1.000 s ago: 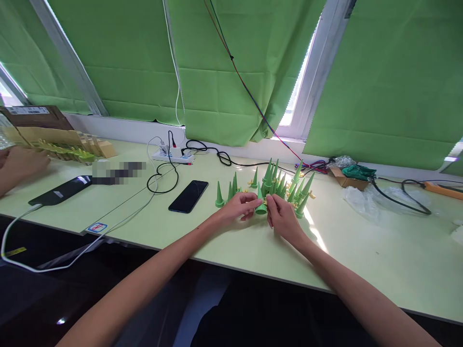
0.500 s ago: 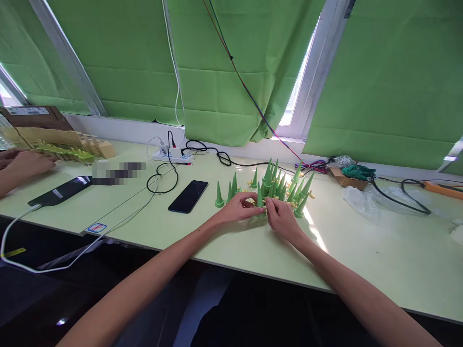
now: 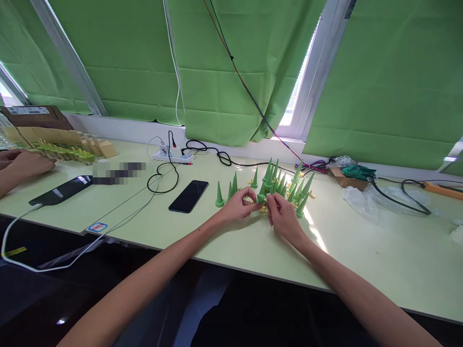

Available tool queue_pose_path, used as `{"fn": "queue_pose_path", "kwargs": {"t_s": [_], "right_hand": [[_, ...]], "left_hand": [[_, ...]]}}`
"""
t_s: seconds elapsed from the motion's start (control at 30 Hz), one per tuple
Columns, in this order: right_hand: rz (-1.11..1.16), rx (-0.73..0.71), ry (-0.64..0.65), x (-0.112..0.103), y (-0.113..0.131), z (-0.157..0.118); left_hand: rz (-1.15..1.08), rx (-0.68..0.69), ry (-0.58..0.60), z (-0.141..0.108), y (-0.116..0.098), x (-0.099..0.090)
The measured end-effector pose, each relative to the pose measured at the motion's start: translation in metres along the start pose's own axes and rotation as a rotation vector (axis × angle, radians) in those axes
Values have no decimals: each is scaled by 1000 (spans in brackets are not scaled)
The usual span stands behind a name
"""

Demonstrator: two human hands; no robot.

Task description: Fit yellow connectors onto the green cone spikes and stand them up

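Between thumb and fingers, my left hand (image 3: 238,205) pinches a small green cone (image 3: 261,198), which is tilted with its tip out of sight. My right hand (image 3: 284,214) is closed at the right end of that cone, and its fingertips hide whatever small thing they hold. Just behind both hands stands a cluster of upright green cones (image 3: 268,177) with small yellow pieces (image 3: 264,209) among them. A few more green cones (image 3: 219,196) stand to the left of the cluster.
A black phone (image 3: 188,196) lies left of my hands. Farther left are a dark device (image 3: 60,191) with a white cable and another person's hands (image 3: 27,165). A power strip (image 3: 173,155), cables, a small carton (image 3: 347,179) and clear plastic (image 3: 361,200) lie behind and right.
The green cone in my left hand has tipped from upright to lying sideways. My right fingers have shifted slightly at its end.
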State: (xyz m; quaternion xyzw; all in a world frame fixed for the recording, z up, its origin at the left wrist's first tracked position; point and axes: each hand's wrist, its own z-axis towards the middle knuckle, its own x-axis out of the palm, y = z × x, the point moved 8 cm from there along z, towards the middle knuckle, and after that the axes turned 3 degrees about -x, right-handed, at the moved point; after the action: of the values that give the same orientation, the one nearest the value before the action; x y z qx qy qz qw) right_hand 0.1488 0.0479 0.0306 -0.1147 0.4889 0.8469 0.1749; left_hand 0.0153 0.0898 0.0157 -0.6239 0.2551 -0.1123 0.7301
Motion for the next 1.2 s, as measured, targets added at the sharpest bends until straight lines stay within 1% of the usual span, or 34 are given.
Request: {"fn": "queue_pose_path", "kwargs": {"t_s": [0.17,0.27,0.37,0.43,0.63,0.73,0.83,1.0,1.2], "right_hand": [[97,26,5,0,0,-1],[118,25,4,0,2,-1],[124,13,2,0,4,0],[131,1,12,1,4,0],[152,-13,33,4,1,0],[153,-24,38,5,1,0],[122,-34,34,4,1,0],[66,-45,29,4,1,0],[103,-24,40,7,-5,1]], "left_hand": [[3,-61,70,3,5,5],[-115,-85,116,3,5,8],[-255,-118,108,4,7,8],[-306,-121,108,4,8,8],[-286,-133,165,4,8,15],[-272,-142,167,2,8,14],[-261,-116,147,0,6,12],[-236,-36,107,1,2,8],[-97,96,81,-1,-10,5]]}}
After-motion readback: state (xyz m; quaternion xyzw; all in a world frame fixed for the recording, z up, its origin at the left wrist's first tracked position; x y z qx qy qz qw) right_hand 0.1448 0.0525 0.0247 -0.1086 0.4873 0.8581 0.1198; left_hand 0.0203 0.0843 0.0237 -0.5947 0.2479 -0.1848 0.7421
